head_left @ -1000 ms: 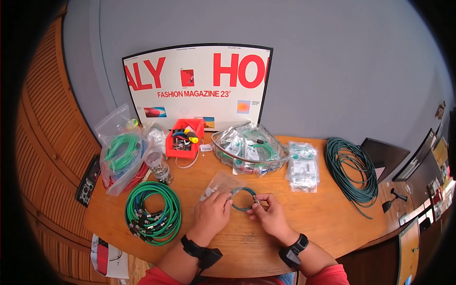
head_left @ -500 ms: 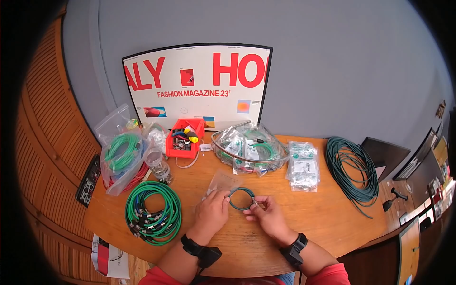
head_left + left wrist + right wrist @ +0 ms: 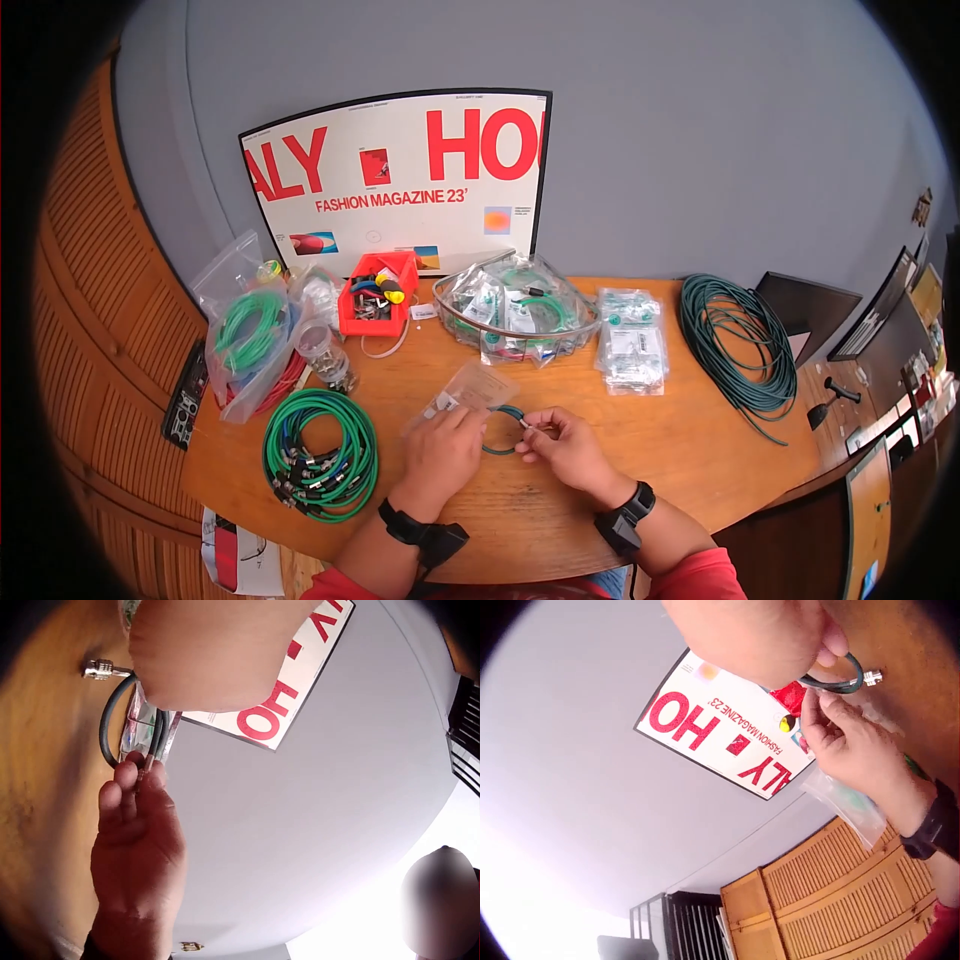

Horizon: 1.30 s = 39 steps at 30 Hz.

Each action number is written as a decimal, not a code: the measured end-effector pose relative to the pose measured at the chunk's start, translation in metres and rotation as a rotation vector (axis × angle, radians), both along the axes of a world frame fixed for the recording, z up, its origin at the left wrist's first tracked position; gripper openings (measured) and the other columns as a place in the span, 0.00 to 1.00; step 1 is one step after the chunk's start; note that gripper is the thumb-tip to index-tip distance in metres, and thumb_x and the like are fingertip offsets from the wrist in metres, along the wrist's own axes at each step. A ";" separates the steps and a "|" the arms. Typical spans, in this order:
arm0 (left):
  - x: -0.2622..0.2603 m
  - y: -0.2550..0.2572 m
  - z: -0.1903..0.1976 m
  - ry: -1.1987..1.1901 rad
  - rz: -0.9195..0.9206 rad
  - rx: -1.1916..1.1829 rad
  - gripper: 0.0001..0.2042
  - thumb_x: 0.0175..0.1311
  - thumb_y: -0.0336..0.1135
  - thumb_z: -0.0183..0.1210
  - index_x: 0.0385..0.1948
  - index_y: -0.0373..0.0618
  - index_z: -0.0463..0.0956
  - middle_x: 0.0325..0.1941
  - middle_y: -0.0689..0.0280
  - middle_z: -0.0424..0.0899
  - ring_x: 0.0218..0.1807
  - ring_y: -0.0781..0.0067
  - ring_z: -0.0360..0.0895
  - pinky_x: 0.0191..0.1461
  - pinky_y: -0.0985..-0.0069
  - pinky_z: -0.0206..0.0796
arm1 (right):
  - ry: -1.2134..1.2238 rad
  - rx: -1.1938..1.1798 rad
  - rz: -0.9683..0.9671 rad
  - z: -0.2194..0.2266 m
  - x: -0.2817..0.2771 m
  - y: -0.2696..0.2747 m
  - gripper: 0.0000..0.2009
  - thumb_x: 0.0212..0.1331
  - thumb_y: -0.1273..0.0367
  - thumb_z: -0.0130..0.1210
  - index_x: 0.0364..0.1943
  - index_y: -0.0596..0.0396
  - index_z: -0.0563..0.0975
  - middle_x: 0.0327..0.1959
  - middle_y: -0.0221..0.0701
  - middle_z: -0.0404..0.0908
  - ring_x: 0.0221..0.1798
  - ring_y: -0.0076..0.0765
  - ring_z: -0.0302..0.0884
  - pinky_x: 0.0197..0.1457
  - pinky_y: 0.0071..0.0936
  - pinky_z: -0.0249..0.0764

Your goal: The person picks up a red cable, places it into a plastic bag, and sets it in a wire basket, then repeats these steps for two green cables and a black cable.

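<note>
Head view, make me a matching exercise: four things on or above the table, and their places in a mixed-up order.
Things
1. Red bin
2. Short cable loop
3. Large dark green coil
4. Bright green coil

Places
A. At the right end of the table
B. Just in front of the screen
C. At the near left of the table
D. Between the left hand and the right hand

Right pairs: 1-B, 2-D, 3-A, 4-C.
</note>
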<state>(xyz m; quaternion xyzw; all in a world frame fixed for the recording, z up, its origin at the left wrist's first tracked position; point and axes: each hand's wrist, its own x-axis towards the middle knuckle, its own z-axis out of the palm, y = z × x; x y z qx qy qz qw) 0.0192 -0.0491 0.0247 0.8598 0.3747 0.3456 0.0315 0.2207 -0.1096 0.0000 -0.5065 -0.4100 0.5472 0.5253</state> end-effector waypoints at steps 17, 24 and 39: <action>0.007 -0.014 0.004 0.145 -0.168 0.055 0.12 0.57 0.31 0.63 0.43 0.52 0.84 0.33 0.68 0.81 0.35 0.64 0.82 0.36 0.66 0.74 | -0.249 0.072 -0.147 -0.016 0.007 0.010 0.16 0.62 0.77 0.63 0.50 0.62 0.70 0.38 0.31 0.82 0.38 0.20 0.79 0.40 0.17 0.77; 0.010 -0.018 -0.004 0.156 -0.206 -0.012 0.17 0.54 0.29 0.61 0.47 0.52 0.80 0.34 0.68 0.80 0.36 0.64 0.83 0.37 0.66 0.75 | -0.349 0.135 -0.277 -0.024 0.003 0.011 0.11 0.61 0.75 0.66 0.37 0.58 0.71 0.31 0.28 0.80 0.30 0.18 0.77 0.33 0.17 0.75; 0.007 -0.012 -0.001 0.004 -0.170 -0.081 0.12 0.60 0.32 0.62 0.46 0.50 0.81 0.35 0.65 0.82 0.37 0.59 0.82 0.40 0.63 0.75 | -0.510 0.289 -0.339 -0.009 -0.012 0.003 0.09 0.58 0.72 0.69 0.34 0.59 0.78 0.29 0.29 0.81 0.29 0.21 0.77 0.33 0.22 0.76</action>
